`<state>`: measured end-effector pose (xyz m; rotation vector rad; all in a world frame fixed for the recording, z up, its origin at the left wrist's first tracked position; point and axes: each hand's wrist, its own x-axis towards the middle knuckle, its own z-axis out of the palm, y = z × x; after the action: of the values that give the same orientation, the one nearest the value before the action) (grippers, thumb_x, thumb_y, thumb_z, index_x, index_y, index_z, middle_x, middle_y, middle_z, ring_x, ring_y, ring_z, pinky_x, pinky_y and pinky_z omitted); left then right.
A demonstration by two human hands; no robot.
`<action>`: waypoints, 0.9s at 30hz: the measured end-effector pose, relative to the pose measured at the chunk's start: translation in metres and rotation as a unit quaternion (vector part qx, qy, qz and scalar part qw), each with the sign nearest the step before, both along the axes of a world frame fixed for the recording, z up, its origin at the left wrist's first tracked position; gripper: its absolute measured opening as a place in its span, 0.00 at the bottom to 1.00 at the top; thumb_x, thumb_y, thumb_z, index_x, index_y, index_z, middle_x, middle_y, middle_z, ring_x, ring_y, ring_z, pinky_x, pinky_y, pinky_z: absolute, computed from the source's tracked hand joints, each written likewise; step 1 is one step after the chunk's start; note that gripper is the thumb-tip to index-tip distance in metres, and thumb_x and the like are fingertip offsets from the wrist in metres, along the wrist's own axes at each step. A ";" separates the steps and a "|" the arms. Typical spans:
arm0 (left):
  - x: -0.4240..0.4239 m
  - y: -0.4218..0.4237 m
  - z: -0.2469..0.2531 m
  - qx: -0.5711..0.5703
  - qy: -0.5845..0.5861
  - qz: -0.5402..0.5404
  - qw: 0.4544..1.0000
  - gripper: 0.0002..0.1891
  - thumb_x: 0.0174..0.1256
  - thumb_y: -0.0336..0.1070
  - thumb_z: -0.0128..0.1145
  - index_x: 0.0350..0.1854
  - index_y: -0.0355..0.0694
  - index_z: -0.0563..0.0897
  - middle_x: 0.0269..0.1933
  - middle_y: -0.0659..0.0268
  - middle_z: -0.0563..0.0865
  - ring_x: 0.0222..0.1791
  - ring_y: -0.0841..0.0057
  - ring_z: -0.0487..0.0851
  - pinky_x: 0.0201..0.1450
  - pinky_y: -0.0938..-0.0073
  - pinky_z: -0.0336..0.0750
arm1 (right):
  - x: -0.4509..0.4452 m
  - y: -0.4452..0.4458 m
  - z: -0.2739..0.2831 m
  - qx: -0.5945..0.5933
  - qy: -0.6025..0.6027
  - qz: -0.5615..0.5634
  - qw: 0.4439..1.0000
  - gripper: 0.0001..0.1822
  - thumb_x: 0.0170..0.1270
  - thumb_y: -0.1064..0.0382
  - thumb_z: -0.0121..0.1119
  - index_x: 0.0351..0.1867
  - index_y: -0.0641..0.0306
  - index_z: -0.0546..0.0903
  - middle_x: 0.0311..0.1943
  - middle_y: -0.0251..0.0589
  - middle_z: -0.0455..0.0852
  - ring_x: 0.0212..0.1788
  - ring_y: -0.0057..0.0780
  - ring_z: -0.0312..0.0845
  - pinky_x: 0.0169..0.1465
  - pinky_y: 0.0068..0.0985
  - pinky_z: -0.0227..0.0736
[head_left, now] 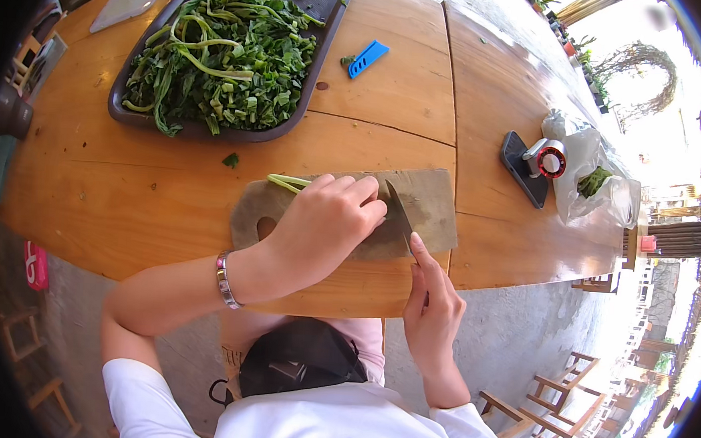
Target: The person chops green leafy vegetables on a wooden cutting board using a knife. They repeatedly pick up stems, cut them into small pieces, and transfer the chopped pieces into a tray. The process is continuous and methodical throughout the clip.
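Observation:
My left hand (335,218) is closed on green leafy stalks, whose pale stems (286,181) stick out on its left over a worn wooden cutting board (432,209). The part under my fingers is mostly hidden. In my right hand (436,287) is a kitchen knife (400,213); its blade lies over the board, just right of my left fingertips, pointing away from me. Beyond the board, a dark plastic tray (319,87) holds a heap of chopped leafy greens (240,61) with some long uncut stalks on top.
On the wooden table (177,196) lie a blue blade sheath (368,59), a leaf scrap (230,160) and a translucent lid (132,2). To the right are a phone (522,169), a small handheld fan (548,159) and a plastic bag (598,201) with greens. Wooden chairs (556,400) stand at lower right.

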<state>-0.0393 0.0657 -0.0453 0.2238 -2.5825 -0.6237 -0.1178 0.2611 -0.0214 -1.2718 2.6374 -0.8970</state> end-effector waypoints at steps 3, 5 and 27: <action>0.002 -0.002 0.001 0.006 -0.018 -0.011 1.000 0.04 0.65 0.34 0.66 0.34 0.40 0.85 0.37 0.65 0.83 0.37 0.66 0.85 0.42 0.64 0.78 | -0.003 0.004 0.007 -0.009 -0.032 0.003 0.999 0.22 0.71 0.79 0.57 0.63 0.59 0.84 0.45 0.53 0.91 0.35 0.35 0.87 0.42 0.25 0.80; 0.004 -0.003 0.003 0.014 -0.049 -0.014 0.999 0.04 0.66 0.33 0.65 0.35 0.39 0.84 0.37 0.63 0.82 0.37 0.65 0.85 0.42 0.64 0.79 | -0.001 0.012 0.004 -0.006 -0.028 0.002 1.000 0.21 0.71 0.79 0.56 0.62 0.60 0.84 0.46 0.53 0.91 0.38 0.36 0.89 0.44 0.24 0.80; 0.004 -0.004 0.007 0.123 -0.059 -0.027 0.990 0.05 0.66 0.28 0.62 0.41 0.35 0.83 0.39 0.57 0.83 0.37 0.57 0.86 0.41 0.60 0.81 | 0.005 -0.008 -0.009 -0.021 0.022 0.031 0.999 0.29 0.68 0.78 0.58 0.68 0.48 0.81 0.32 0.42 0.88 0.27 0.36 0.83 0.30 0.30 0.76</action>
<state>-0.0351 0.0620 -0.0381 0.2795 -2.6265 -0.9772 -0.1132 0.2529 -0.0302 -1.3911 2.6081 -0.9319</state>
